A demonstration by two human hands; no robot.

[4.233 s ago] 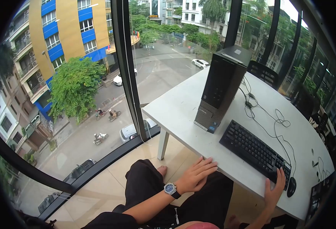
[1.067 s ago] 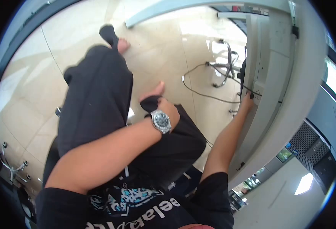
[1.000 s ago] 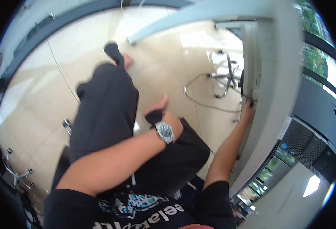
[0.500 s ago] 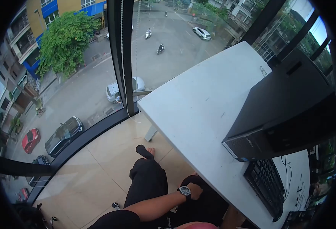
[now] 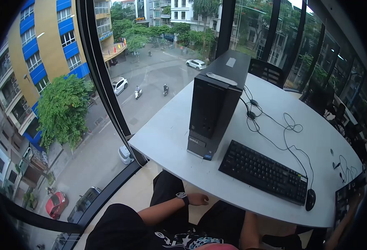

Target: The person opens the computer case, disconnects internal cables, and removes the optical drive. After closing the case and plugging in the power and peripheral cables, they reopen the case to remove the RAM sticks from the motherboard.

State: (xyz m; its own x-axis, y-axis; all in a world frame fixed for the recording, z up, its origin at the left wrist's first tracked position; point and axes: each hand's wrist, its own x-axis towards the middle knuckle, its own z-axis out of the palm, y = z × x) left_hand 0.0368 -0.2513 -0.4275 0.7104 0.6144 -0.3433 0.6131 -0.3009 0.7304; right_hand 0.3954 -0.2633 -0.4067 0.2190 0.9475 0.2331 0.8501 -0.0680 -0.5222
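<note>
Hanging between the knees, the left hand (image 5: 198, 199), watch (image 5: 181, 195) at its wrist, showed nothing in its grip; its fingers looked loosely curled, though whether they met could not be told. It was near the edge of the desk (image 5: 162, 135), where the tower (image 5: 212, 112) stood upright. Farther right, the right forearm (image 5: 250, 233) ran below that edge, hiding the right hand, so its fingers could not be judged. Above lay the keyboard (image 5: 263, 173), with the mouse (image 5: 311, 200) just beside its right end. About a second earlier the view had shown the right hand at a socket under the desk; now it had risen to the desktop, leaving any contact there impossible to confirm.
</note>
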